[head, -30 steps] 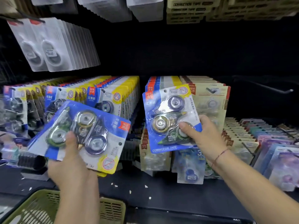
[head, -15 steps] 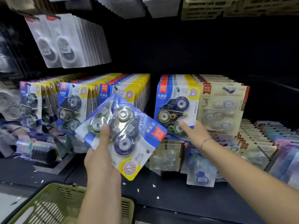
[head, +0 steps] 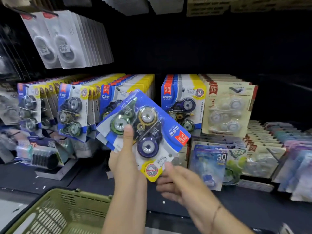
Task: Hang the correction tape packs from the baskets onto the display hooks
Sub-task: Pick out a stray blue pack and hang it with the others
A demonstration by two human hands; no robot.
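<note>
Left hand [head: 125, 159]: grips tilted correction tape packs [head: 146, 125], thumb on front.
Right hand [head: 179, 183]: fingers spread, empty, just beside their downward-pointing hanging end.

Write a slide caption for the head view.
Left hand holds blue correction tape packs, right hand at their lower corner.

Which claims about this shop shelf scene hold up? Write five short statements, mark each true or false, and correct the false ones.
1. The left hand grips a blue correction tape pack, thumb on its front. True.
2. That pack hangs upright on a hook. False: it is tilted, held in front of the hung rows.
3. A green basket sits at the lower left. True.
4. The cream pack marked 3 hangs left of every blue pack. False: it hangs to the right of the hung blue packs.
5. The right hand wears a glove. False: it is bare, with a thin band at the wrist.
</note>
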